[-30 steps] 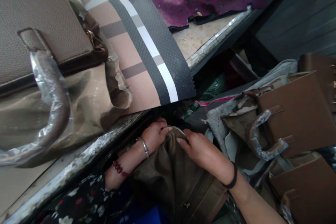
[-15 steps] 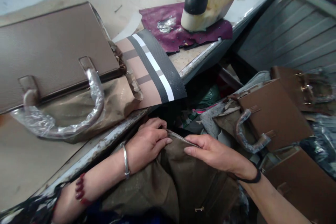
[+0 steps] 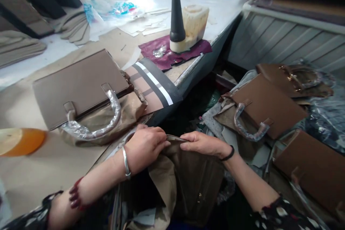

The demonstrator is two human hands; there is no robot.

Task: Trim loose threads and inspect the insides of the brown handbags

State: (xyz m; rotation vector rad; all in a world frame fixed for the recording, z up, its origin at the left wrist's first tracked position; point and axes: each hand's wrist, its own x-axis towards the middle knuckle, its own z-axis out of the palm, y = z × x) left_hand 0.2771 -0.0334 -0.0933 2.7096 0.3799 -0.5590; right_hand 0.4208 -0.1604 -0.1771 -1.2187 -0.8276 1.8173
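A brown fabric bag lining (image 3: 188,172) hangs below my hands over my lap, its upper edge stretched between them. My left hand (image 3: 147,147) pinches that edge, thumb and fingers closed on it. A short gap to the right, my right hand (image 3: 203,145) grips the same edge between thumb and fingers. Low on the lining shows a small gold zipper pull (image 3: 199,197). Left of my hands, a taupe handbag (image 3: 81,82) lies on the worktable (image 3: 88,158), its handle (image 3: 115,111) wrapped in clear plastic.
On the table are a striped panel (image 3: 153,86), a purple scrap (image 3: 203,47), a black cone-topped bottle (image 3: 176,18), a stained plastic container (image 3: 198,19) and an orange-based object (image 3: 32,142). Several brown handbags (image 3: 269,104) are piled at right, before a ribbed pale crate (image 3: 285,43).
The view has pulled back and tilted up, showing more of the table. Both hands keep hold of the lining's edge, slightly closer together. A fold of the lining now hangs visibly at left.
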